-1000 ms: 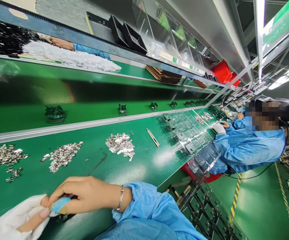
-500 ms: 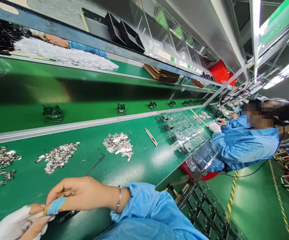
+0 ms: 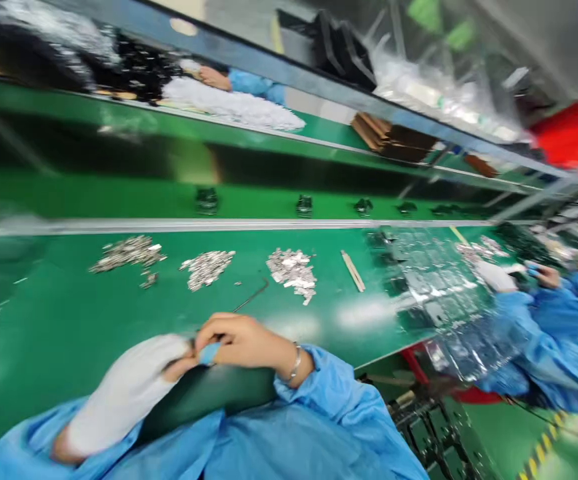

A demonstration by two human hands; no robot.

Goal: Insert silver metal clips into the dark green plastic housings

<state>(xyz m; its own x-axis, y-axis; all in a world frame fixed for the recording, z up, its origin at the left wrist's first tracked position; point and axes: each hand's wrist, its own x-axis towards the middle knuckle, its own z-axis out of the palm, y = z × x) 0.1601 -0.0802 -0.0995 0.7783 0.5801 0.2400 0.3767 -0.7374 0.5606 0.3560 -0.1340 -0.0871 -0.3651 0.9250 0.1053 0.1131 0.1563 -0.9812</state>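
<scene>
My left hand (image 3: 136, 370) wears a white glove with bare fingertips, and its fingers are closed against those of my right hand. My right hand (image 3: 241, 341), with a bracelet at the wrist, is pinched shut near blue tape (image 3: 209, 353) wrapped on a finger. What lies between the fingertips is too blurred to make out. Just beyond them a thin dark hex key (image 3: 253, 295) rests on the green table (image 3: 69, 333). Three piles of small metal parts, a left one (image 3: 131, 254), a middle one (image 3: 209, 269) and a right one (image 3: 293, 272), lie farther back.
Tweezers (image 3: 353, 271) lie right of the piles. Clear plastic trays (image 3: 433, 280) cover the table farther right, beside a co-worker's blue sleeve (image 3: 543, 333). Small dark assemblies (image 3: 304, 205) stand along the back ledge. Above runs a shelf with white parts (image 3: 229, 105) and cardboard (image 3: 391, 139).
The view has swung left, so the table and piles appear farther right and the left forearm now shows. Both hands remain together, closed at the fingertips.
</scene>
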